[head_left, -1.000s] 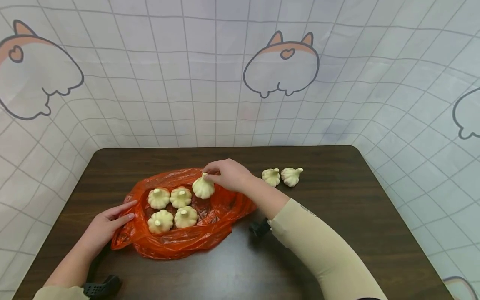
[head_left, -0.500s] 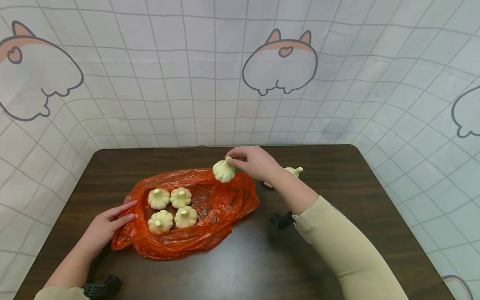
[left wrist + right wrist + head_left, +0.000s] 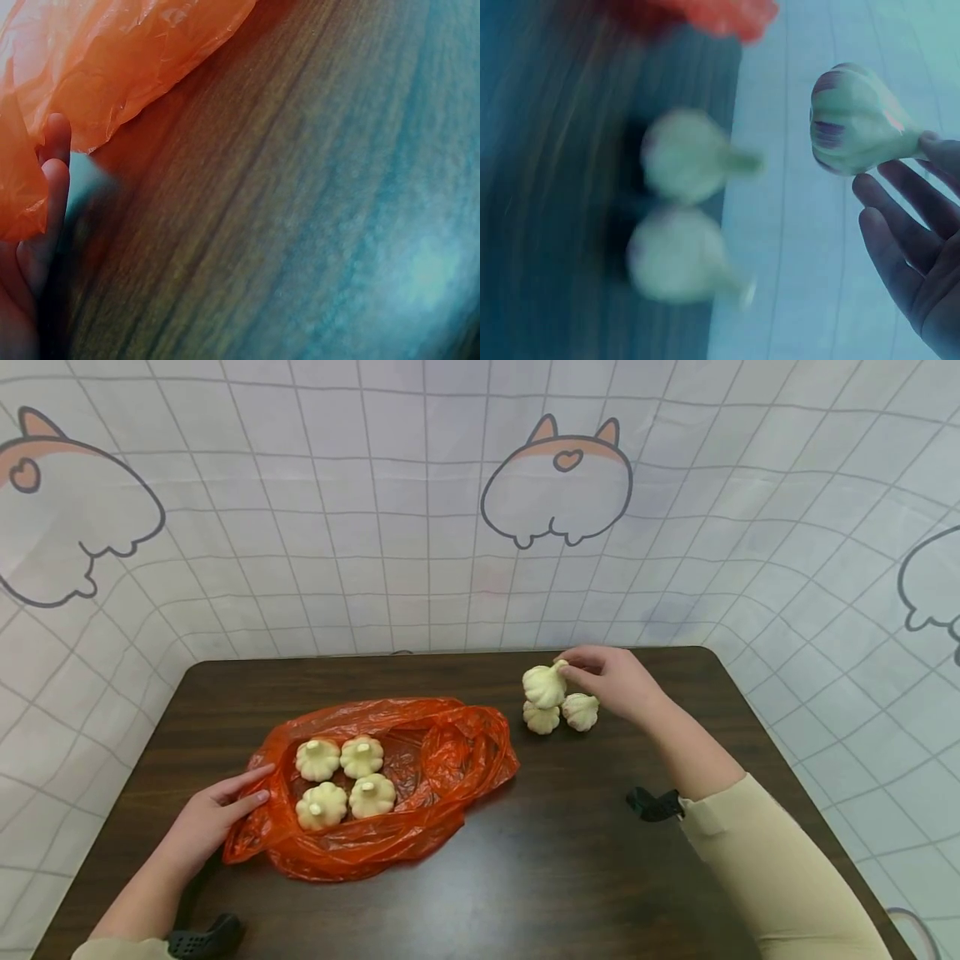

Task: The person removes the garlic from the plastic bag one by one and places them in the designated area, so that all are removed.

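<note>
Above the back right of the table, my right hand (image 3: 611, 681) pinches a garlic bulb (image 3: 543, 686) by its stem. Two more bulbs, a left one (image 3: 541, 717) and a right one (image 3: 581, 712), lie on the table just below it. The right wrist view shows the gripped bulb (image 3: 859, 120) raised, with purple streaks, beside that hand (image 3: 919, 232). My left hand (image 3: 206, 814) rests against the left side of a red plastic bag (image 3: 360, 852), thumb and index finger extended. Inside the bag's opening several garlic bulbs (image 3: 317, 758) sit stem up.
The dark wooden table (image 3: 555, 877) extends in front of the bag and to the right. A light grid-patterned sheet (image 3: 450, 510) with cartoon animal drawings surrounds the back and sides. Dark wrist mounts (image 3: 206, 935) are on both arms.
My right hand has lifted a garlic bulb out of the bag and carried it right, to above the two loose bulbs. My left hand stays at the bag's side.
</note>
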The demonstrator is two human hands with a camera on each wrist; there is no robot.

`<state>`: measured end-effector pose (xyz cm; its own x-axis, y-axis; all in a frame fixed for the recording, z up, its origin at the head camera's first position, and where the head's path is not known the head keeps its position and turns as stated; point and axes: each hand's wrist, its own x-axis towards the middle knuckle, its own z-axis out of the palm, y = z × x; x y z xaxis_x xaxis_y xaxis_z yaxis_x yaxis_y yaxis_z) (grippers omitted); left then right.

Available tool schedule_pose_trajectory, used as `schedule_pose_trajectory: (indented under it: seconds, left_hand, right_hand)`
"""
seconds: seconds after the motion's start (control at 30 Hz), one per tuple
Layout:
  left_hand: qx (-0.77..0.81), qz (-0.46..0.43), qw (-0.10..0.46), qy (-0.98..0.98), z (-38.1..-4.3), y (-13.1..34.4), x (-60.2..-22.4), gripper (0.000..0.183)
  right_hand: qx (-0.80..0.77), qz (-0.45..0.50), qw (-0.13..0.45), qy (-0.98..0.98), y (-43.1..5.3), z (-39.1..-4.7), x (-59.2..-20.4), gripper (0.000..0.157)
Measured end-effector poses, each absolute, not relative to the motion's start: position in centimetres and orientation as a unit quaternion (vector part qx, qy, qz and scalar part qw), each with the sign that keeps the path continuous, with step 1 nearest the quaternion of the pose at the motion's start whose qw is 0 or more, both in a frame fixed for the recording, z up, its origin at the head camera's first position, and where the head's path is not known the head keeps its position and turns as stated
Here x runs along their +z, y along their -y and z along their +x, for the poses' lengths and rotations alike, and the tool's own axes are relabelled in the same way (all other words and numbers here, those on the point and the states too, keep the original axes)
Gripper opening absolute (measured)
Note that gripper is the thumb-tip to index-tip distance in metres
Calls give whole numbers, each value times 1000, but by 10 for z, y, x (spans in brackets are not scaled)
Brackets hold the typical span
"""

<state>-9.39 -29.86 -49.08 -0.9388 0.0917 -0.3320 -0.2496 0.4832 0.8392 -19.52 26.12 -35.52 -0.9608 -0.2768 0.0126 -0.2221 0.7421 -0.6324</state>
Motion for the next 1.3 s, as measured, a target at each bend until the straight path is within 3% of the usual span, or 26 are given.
schedule_pose_trajectory:
  seconds: [0.27, 0.47, 0.7, 1.03, 1.3]
  left_hand:
    - [506, -50, 176, -843, -95, 296, -492, 71]
    - [503, -49, 178, -844, -96, 295, -494, 71]
    - [503, -47, 178, -844, -96, 295, -494, 71]
    - [499, -44, 176, -847, -96, 296, -493, 71]
    - [501, -43, 172, -847, -96, 296, -493, 69]
  right_hand:
    - [-354, -85, 18, -931, -340, -185, -358, 42]
    - [-355, -61, 8, -933, -373, -178, -360, 45]
    - [-331, -44, 38, -942, -382, -180, -369, 46]
    - [-325, -43, 96, -940, -385, -199, -412, 44]
    - [-323, -42, 100, -940, -374, -209, -425, 38]
